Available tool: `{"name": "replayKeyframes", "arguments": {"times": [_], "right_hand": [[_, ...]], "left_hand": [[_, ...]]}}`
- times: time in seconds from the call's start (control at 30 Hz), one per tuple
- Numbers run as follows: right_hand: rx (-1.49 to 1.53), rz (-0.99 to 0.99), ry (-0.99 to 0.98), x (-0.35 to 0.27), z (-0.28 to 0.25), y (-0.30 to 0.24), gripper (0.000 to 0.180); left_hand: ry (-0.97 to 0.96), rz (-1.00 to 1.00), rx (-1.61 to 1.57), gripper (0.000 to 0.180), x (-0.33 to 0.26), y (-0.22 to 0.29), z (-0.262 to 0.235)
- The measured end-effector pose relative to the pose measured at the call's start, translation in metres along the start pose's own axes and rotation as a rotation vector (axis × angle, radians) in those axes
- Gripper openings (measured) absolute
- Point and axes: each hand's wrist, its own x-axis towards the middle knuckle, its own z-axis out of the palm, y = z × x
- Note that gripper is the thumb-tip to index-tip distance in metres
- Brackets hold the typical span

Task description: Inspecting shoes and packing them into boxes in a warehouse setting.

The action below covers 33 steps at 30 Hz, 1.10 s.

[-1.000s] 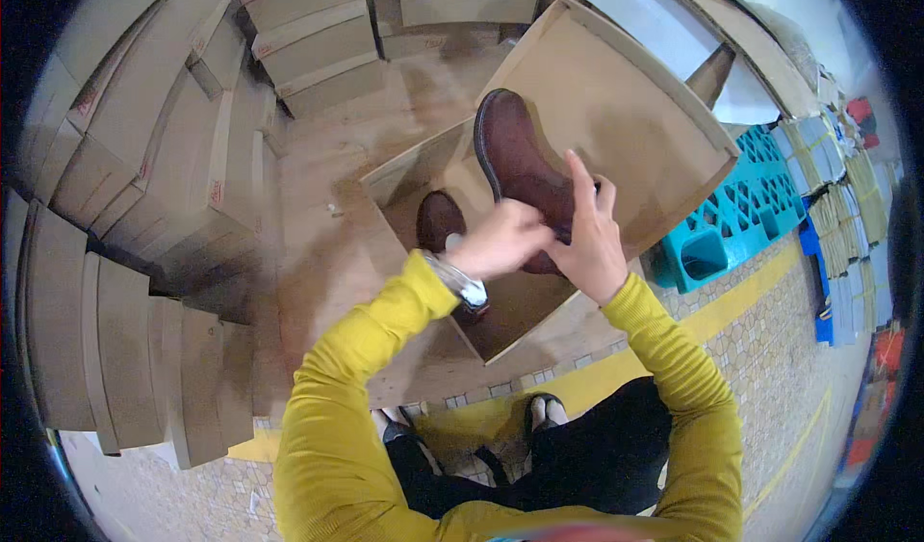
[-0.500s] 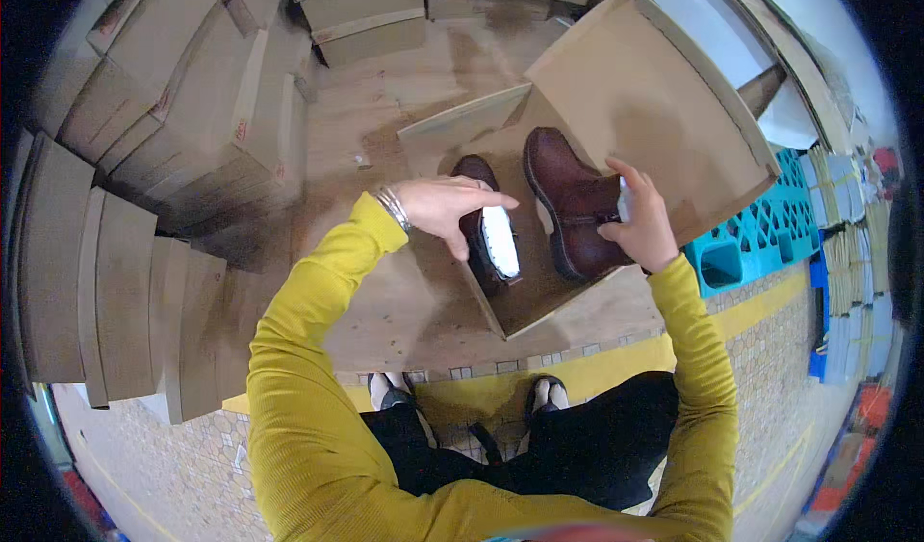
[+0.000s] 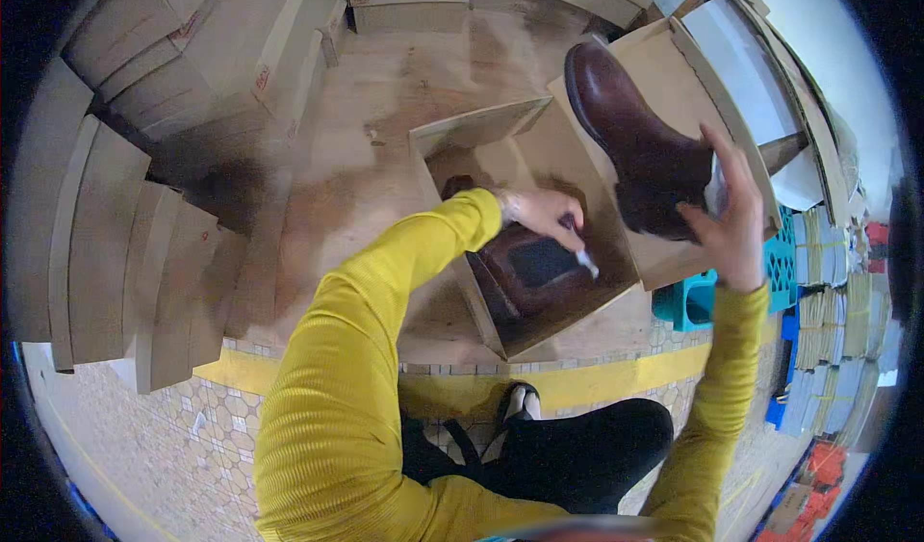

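An open cardboard shoe box (image 3: 481, 130) lies in front of me, its attached lid (image 3: 674, 70) leaning back to the right. Inside it a dark brown boot (image 3: 505, 277) rests on its side, a dark panel facing up. My left hand (image 3: 547, 217) has its fingers closed at the boot's shaft opening, where a bit of white stuffing shows. Above the lid, my right hand (image 3: 733, 210) grips the shaft end of a second brown boot (image 3: 630, 128), thumb on one side and fingers on the other. White stuffing shows in that shaft too. The second boot's toe points away and to the left.
Stacked cardboard boxes (image 3: 231, 90) stand along the left, with more boxes (image 3: 409, 12) at the back. A turquoise plastic pallet (image 3: 685, 301) sits under the lid's right side. Bundled stacks of flat paper or card (image 3: 818, 330) line the far right. Yellow tape (image 3: 587, 378) crosses the tiled floor.
My right hand has lifted one boot out of the box, up and to the right. The other boot has rolled onto its side, with my left hand now at its shaft opening.
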Motion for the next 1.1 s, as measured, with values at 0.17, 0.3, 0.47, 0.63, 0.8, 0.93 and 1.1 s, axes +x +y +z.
{"name": "replayKeyframes", "arguments": {"times": [0.17, 0.3, 0.47, 0.63, 0.8, 0.93, 1.1], "right_hand": [[-0.356, -0.266, -0.464, 0.077, 0.001, -0.031, 0.069], [-0.582, -0.556, -0.801, 0.123, 0.06, -0.052, 0.055], [-0.71, -0.245, -1.254, 0.164, 0.184, -0.093, 0.025], [-0.845, -0.413, -1.119, 0.144, 0.274, -0.069, 0.023], [-0.411, -0.486, -0.382, 0.095, 0.281, -0.049, 0.052], [-0.158, 0.259, -0.049, 0.032, 0.282, -0.038, 0.108], [-0.279, 0.474, -0.092, -0.002, 0.301, -0.037, 0.118]], "left_hand": [[-0.215, -0.293, 0.267, 0.067, -0.006, -0.02, 0.036], [-0.545, -0.339, 0.252, 0.082, -0.026, -0.031, 0.012], [-0.486, -0.597, 0.914, 0.056, -0.058, 0.0, 0.087], [-0.494, -0.336, 0.9, 0.06, -0.066, 0.014, 0.056], [-0.325, -0.184, 0.819, 0.082, -0.076, -0.031, 0.037], [-0.492, -0.129, 0.748, 0.06, -0.076, -0.039, 0.027], [-0.665, -0.346, 0.53, 0.06, -0.08, -0.048, 0.033]]}}
